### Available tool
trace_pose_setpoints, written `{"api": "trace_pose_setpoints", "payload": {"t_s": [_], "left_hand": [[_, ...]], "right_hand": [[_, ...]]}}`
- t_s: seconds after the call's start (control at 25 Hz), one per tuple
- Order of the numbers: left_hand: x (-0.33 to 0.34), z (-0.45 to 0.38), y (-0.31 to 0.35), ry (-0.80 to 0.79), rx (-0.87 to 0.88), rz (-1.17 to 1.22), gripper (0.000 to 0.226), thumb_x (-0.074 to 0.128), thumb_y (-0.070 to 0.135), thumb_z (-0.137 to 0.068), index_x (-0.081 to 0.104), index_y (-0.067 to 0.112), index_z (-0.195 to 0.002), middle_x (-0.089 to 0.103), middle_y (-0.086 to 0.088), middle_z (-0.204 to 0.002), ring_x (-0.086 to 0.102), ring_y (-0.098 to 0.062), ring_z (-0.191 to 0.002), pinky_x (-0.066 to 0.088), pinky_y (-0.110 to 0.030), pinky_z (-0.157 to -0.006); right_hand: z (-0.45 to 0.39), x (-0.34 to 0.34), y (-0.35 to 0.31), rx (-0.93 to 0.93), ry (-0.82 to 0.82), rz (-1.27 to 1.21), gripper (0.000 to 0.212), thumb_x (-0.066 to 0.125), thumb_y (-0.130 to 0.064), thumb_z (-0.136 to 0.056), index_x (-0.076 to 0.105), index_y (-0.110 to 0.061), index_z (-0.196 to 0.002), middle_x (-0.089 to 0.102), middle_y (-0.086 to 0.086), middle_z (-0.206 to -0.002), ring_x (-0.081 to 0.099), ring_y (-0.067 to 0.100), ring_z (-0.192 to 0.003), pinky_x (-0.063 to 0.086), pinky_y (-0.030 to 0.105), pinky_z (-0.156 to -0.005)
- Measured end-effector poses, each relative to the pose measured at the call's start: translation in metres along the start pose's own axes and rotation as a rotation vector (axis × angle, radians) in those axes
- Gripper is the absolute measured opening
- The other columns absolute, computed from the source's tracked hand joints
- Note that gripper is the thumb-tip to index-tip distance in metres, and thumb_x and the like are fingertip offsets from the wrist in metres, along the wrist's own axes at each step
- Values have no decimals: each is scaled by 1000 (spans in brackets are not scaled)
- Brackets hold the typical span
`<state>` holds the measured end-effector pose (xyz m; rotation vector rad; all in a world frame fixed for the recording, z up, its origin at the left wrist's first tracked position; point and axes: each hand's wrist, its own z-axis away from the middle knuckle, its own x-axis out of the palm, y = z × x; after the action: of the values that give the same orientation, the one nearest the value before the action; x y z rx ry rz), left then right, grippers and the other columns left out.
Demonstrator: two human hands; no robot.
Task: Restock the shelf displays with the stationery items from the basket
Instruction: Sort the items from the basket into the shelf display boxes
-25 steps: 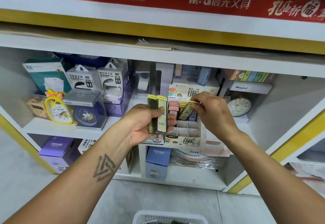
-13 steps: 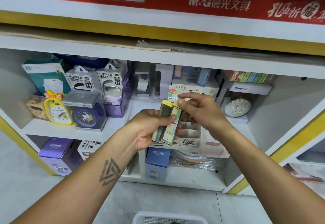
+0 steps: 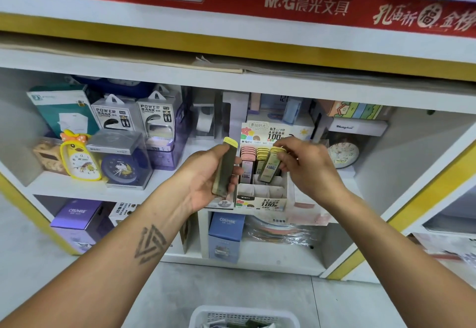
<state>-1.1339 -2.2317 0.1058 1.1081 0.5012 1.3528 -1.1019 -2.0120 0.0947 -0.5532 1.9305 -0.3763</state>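
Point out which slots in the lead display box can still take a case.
The front cells of the display box, between its printed front wall and the standing cases, are bare. The back rows are packed with pink cases and yellow cases; the right hand is lowering a yellow-capped case there.

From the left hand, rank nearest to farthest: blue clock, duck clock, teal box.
1. Blue clock, just to the left of the left hand.
2. Duck clock, further left.
3. Teal box, upper left, at the back.
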Motion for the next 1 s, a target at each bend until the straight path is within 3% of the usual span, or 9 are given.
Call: {"api": "trace_pose_setpoints", "payload": {"t_s": [0.12, 0.32, 0.4, 0.56, 0.6, 0.72, 0.8, 0.88, 1.0], "left_hand": [[2, -1, -1, -45, -33, -18, 46, 38, 32, -98, 70, -1, -104, 66, -13, -75, 53, -20, -56, 44, -28, -54], [4, -2, -5, -55, -32, -30, 34, 46, 18, -94, 71, -2, -106, 60, -5, -69, 48, -15, -59, 39, -26, -56], [6, -2, -8, -51, 11, -24, 19, 51, 7, -95, 70, 2, -97, 61, -7, -70, 53, -16, -61, 45, -28, -53], [8, -5, -13, -7, 88, -45, 13, 65, -7, -87, 67, 6, -84, 68, -10, -73, 61, -18, -62, 54, -35, -62], [9, -5, -14, -2, 101, -70, 13, 67, -6, -85, 67, 7, -84, 69, -9, -72, 62, -17, -60, 55, -34, -61], [13, -4, -18, 1, 157, -179, 13, 72, -3, -83, 69, 8, -88, 72, -7, -74, 66, -15, -57, 55, -32, -60], [17, -8, -22, 26, 225, -293, 16, 77, 2, -81, 71, 9, -94, 74, -7, -82, 66, -12, -58, 51, -24, -55], [18, -12, -25, 89, 350, -555, 19, 74, 6, -84, 73, 11, -102, 74, -4, -90, 68, -12, -69, 50, -22, -56], [14, -13, -32, 124, 575, -1168, 20, 63, 16, -89, 72, 19, -107, 70, 3, -108, 64, -17, -101, 53, -32, -86]], "right_hand": [[-4, 2, -2, -11, 11, -36, 17, 60, -10, -97, 58, -24, -106, 66, -3, -75, 66, 9, -68, 57, 38, -67], [-4, 12, -3, -27, -61, -42, 17, 61, -10, -95, 54, -25, -97, 66, 1, -77, 67, 17, -70, 58, 42, -64], [-1, 17, -3, -17, -114, -26, 13, 61, -8, -95, 62, -21, -98, 69, 4, -82, 68, 20, -75, 57, 40, -68], [-7, 18, -6, -120, 19, 163, 16, 61, -6, -95, 76, -8, -97, 72, 8, -88, 65, 25, -83, 47, 31, -74], [-9, 16, -10, -34, 27, 74, 16, 60, -11, -97, 76, -10, -96, 71, 4, -82, 65, 22, -78, 46, 28, -69], [-10, 10, -23, 300, -111, -542, 9, 67, -20, -95, 73, -16, -100, 71, -3, -68, 62, 11, -54, 50, 23, -53], [-9, 7, -27, 304, -147, -652, 7, 72, -11, -90, 74, -15, -95, 71, 3, -70, 60, 12, -51, 51, 25, -52], [-10, 0, -23, 272, -44, -575, 12, 73, -6, -88, 73, -18, -90, 70, 8, -74, 61, 13, -53, 52, 27, -54], [-8, -9, -6, 150, 123, -248, 12, 71, -11, -91, 72, -19, -100, 69, 1, -77, 66, 20, -67, 57, 36, -68]]}}
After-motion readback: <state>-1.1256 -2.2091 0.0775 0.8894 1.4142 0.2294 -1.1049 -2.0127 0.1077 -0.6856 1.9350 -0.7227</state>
